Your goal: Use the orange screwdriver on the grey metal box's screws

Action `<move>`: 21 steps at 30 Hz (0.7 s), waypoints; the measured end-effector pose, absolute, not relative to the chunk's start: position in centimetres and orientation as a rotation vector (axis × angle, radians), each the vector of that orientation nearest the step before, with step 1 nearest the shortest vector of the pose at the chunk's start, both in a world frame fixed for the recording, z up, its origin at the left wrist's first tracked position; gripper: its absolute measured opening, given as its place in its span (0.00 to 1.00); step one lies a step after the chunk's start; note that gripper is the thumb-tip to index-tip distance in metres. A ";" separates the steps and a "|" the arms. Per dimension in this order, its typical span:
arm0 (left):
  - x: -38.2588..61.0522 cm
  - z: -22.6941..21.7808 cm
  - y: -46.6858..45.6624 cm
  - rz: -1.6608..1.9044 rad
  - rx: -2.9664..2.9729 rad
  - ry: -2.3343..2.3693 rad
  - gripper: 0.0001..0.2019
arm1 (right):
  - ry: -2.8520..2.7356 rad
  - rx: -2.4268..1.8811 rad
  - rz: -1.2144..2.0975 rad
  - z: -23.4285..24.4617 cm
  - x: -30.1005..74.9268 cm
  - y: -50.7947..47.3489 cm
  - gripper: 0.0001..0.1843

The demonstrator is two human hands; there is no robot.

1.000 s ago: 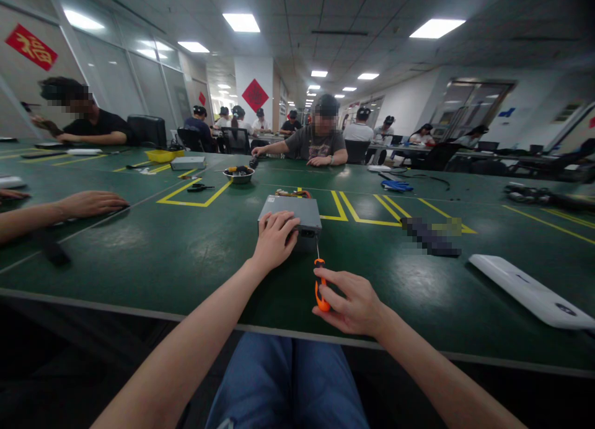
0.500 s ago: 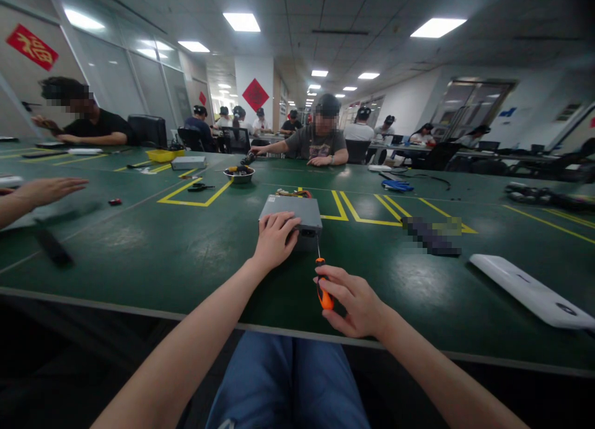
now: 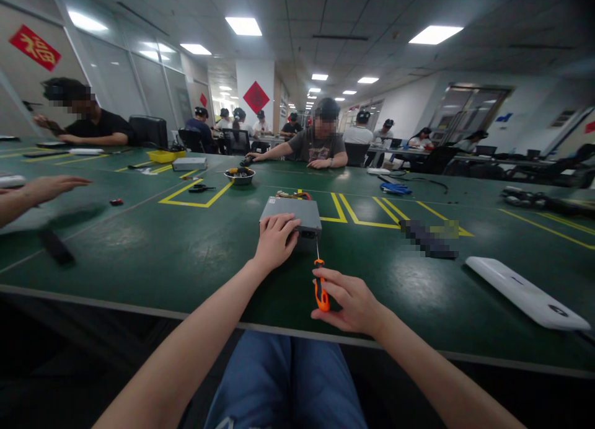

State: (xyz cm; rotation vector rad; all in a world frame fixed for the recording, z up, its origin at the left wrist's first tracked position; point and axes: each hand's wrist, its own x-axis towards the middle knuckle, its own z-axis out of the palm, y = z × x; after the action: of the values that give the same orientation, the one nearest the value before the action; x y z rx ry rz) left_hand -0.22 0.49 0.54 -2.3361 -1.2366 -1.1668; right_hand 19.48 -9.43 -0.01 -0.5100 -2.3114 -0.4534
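A grey metal computer power supply point(image 3: 302, 211) lies on the green table in front of me, its socket side facing me and a bundle of coloured wires at its far side. My left hand point(image 3: 276, 240) is laid over its near left part, fingers on the top and curled at the front edge. Between the thumb and fingers of my right hand point(image 3: 351, 296) is an orange and black screwdriver point(image 3: 321, 296). Its thin shaft points up at the right end of the power supply's near face. Whether the tip sits in a screw is too small to tell.
A white device point(image 3: 525, 292) lies to the right, near a blurred-out dark object point(image 3: 427, 239). Farther off stand a metal bowl point(image 3: 239, 180) of tools and a yellow tray point(image 3: 165, 156). Another person's hand point(image 3: 51, 187) reaches in from the left. A person point(image 3: 320, 141) sits opposite.
My right thumb and fingers have shifted slightly around the screwdriver handle, which has turned a little. The power supply and my left hand stay in place. The person opposite has drawn a hand leftward.
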 end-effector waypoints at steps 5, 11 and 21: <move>-0.2 0.5 0.5 -1.164 -2.327 -1.243 0.13 | -2.402 -0.542 -0.529 0.4 19.6 -9.7 0.19; -0.3 0.6 0.5 -1.160 -2.330 -1.238 0.13 | -2.262 -0.507 -0.467 0.0 19.6 -9.6 0.17; -0.2 0.6 0.6 -1.161 -2.330 -1.241 0.13 | -2.311 -0.535 -0.516 0.2 19.8 -9.5 0.18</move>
State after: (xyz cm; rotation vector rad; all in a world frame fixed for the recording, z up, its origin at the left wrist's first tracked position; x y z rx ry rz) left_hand -0.20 0.56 0.56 -2.3302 -1.2410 -1.1612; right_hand 19.80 -9.51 0.25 -0.5350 -2.3115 -0.5164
